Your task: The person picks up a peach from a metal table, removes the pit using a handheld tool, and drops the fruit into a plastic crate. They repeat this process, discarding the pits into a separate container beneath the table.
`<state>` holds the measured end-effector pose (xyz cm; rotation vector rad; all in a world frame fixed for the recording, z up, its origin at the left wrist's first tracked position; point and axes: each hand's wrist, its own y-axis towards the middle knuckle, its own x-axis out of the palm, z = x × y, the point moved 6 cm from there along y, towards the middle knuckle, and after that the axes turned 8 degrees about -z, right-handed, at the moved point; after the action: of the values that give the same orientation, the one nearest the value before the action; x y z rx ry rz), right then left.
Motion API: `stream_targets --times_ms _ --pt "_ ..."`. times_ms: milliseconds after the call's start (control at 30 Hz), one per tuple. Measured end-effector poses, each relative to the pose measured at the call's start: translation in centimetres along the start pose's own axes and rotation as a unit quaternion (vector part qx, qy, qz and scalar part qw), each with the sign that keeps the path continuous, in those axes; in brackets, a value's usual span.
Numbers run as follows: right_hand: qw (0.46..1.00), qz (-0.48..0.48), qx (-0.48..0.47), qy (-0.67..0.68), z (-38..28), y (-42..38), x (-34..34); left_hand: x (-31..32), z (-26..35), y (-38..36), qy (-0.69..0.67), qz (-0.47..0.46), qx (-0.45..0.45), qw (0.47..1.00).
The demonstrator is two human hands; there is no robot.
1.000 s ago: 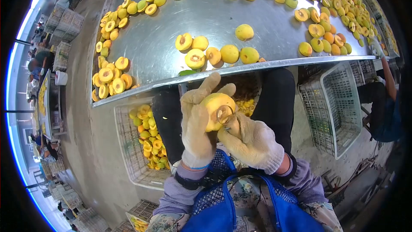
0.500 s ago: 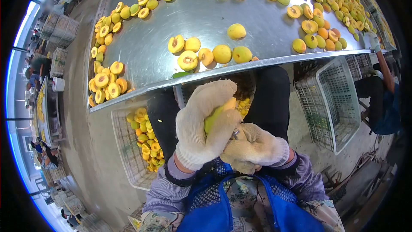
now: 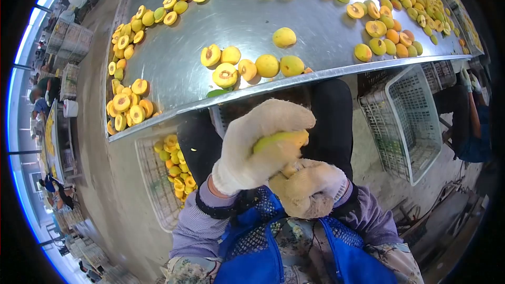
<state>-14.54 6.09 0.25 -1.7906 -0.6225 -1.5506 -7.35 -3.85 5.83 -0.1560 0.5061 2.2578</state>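
In my gloved left hand (image 3: pixel 247 150) is a yellow-green peach piece (image 3: pixel 279 141), gripped between the thumb and the curled fingers above my lap. My right hand (image 3: pixel 310 186), also in a knitted glove, is closed just below and to the right, close against the left. A bit of metal showed in its fist a moment ago; now whatever it holds is hidden. Ahead, on the near edge of the metal table (image 3: pixel 173 81), lie peach halves (image 3: pixel 225 75) and whole-looking peaches (image 3: pixel 267 66), with a green leaf (image 3: pixel 216 93) beside them.
Left of my legs stands a crate (image 3: pixel 152 184) of peach pieces. A peach pile (image 3: pixel 126 102) sits at the table's left corner, a larger heap (image 3: pixel 405 0) at far right. An open plastic crate (image 3: pixel 415 126) stands at right, near another person's arm (image 3: pixel 473 113).
My left hand has turned and shifted slightly right, showing more of the peach piece's side. The right hand has rolled, and its metal bit is out of sight. The view has shifted a little.
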Motion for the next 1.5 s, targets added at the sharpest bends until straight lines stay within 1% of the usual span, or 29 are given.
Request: stream_targets --times_ms 33,67,133,167,233,300,467,533,600,667,700,767,833,867,900,933,1000,1067,1100,1133,1167,1200,1267,1300,1333,1367,1433,1467,1500 --pt "1.000 -0.001 -0.002 0.000 -0.1 0.1 -0.3 0.2 -0.5 0.0 -0.073 -0.010 -0.030 0.997" --pt "0.999 -0.037 0.004 0.018 -0.3 0.2 -0.3 0.6 0.0 0.1 -0.073 -0.013 -0.030 0.997" --pt "0.997 -0.072 0.010 0.036 0.1 0.0 -0.8 0.9 -1.1 -0.7 -0.290 0.127 -0.221 0.923" --pt "0.999 -0.048 -0.018 0.006 0.4 -0.2 -1.5 1.1 -1.3 -0.8 -0.290 0.127 -0.220 0.923" --pt "0.999 -0.023 -0.042 -0.021 0.4 -0.3 -1.7 0.8 -0.7 -1.2 -0.122 0.124 -0.132 0.976" --pt "0.992 -0.068 0.040 0.103 0.6 0.1 -0.3 0.3 -1.4 -1.0 -0.115 0.102 -0.121 0.981" --pt "0.988 -0.107 0.025 0.107 0.9 0.1 -0.2 0.5 -1.2 -0.3 -0.107 0.041 -0.135 0.984" --pt "0.988 -0.123 0.027 0.090 1.1 -0.2 0.0 0.3 0.8 0.4 0.069 0.032 0.041 0.996" --pt "0.990 -0.020 0.020 0.136 1.4 -0.3 -1.3 0.0 0.8 1.0 0.082 0.009 0.013 0.996" --pt "0.990 -0.041 0.013 0.134 1.3 0.1 -1.0 -0.1 0.7 1.1 0.097 -0.012 -0.014 0.995" --pt "0.989 -0.061 0.007 0.134 1.2 0.3 -0.8 -0.2 0.2 0.8 0.048 -0.008 -0.040 0.998" --pt "0.995 -0.025 0.010 0.094 1.1 0.2 -0.4 0.2 -1.1 0.5 -0.003 -0.006 -0.064 0.998" --pt "0.998 0.016 0.014 0.055 1.0 0.1 -0.7 0.2 -1.1 0.0 -0.040 0.064 0.081 0.994" --pt "0.999 -0.011 0.021 0.049 1.0 0.3 -0.5 0.3 -0.9 -0.3 -0.041 0.064 0.081 0.994" --pt "0.998 -0.039 0.029 0.042 1.1 0.4 -0.3 0.5 -2.0 -0.5 -0.204 0.064 -0.039 0.976" --pt "0.998 -0.039 0.031 0.042 1.2 0.7 -0.7 1.1 -2.9 -0.8 -0.357 0.061 -0.156 0.919" --pt "0.985 -0.140 0.035 0.100 1.4 0.9 -0.3 0.9 -2.3 -0.5 -0.320 0.052 -0.175 0.930" --pt "0.991 -0.111 0.035 0.060 1.4 0.7 -0.6 0.8 -2.7 -0.2 -0.283 0.044 -0.192 0.939" --pt "0.996 -0.083 0.036 0.023 1.5 0.5 -0.9 0.0 -1.8 0.5 -0.160 0.042 -0.071 0.984" --pt "0.996 -0.083 0.037 0.023 1.6 0.6 -1.2 -0.3 -0.8 0.7 -0.030 0.040 0.053 0.997" --pt "0.988 -0.128 0.055 0.069 1.8 0.7 -1.1 -0.1 0.3 0.5 0.102 0.034 0.177 0.978" --pt "0.975 -0.173 0.073 0.114 1.9 0.8 -0.8 0.0 -0.2 0.4 0.103 0.033 0.177 0.978" --pt "0.982 -0.152 0.067 0.087 1.7 0.8 -0.7 0.1 -1.6 0.2 -0.052 0.015 0.129 0.990" --pt "0.988 -0.130 0.062 0.061 1.4 0.7 -0.7 0.5 -1.5 0.0 -0.053 0.015 0.129 0.990" --pt "0.988 -0.128 0.061 0.063 1.4 0.6 -0.3 0.8 -2.0 -0.3 -0.209 0.042 0.061 0.975" --pt "0.992 -0.095 0.061 0.048 1.2 0.5 -0.2 1.3 -2.7 -0.6 -0.357 0.068 -0.006 0.932" --pt "0.996 -0.063 0.061 0.032 1.1 0.4 -0.7 2.0 -2.4 -0.5 -0.414 0.089 -0.019 0.906" --pt "0.993 -0.088 0.065 0.046 1.4 0.4 -1.2 2.2 -2.6 -0.6 -0.470 0.109 -0.033 0.875" --pt "0.989 -0.113 0.070 0.059 1.6 0.3 -1.3 1.9 -2.8 -0.5 -0.470 0.110 -0.032 0.875"
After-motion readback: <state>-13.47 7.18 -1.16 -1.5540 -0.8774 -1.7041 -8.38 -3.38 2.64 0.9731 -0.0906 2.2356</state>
